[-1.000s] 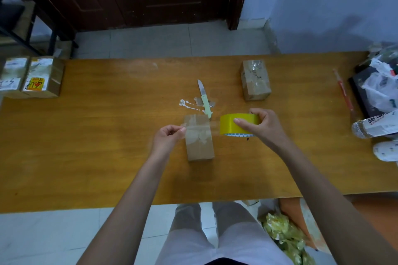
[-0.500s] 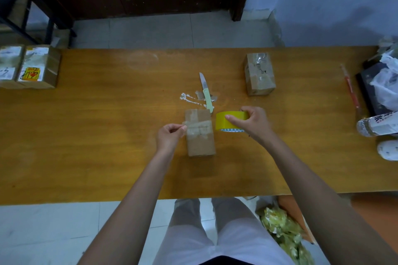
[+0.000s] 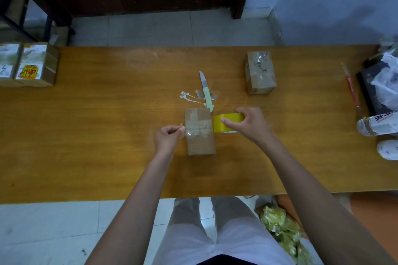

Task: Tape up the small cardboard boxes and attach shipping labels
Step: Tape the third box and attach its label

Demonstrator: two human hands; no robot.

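A small cardboard box [image 3: 200, 144] lies in the middle of the wooden table [image 3: 86, 135]. A clear strip of tape [image 3: 198, 130] runs across its top. My left hand [image 3: 167, 139] pinches the free end of that strip at the box's left edge. My right hand [image 3: 251, 123] grips the yellow tape roll [image 3: 226, 121], which sits right against the box's right side. A second small box [image 3: 259, 72] with tape on it stands farther back to the right. Two labelled boxes [image 3: 28, 64] sit at the far left edge.
A green-handled knife [image 3: 206, 92] lies just behind the box, beside scraps of tape [image 3: 189, 97]. A red pen [image 3: 351, 85], plastic bags [image 3: 385, 84] and a bottle [image 3: 377, 125] crowd the right end. Yellow wrapping [image 3: 282, 228] lies on the floor.
The roll in my right hand has moved left up to the box, shortening the stretched tape and bringing it down across the box top. My left hand stays at the left edge.
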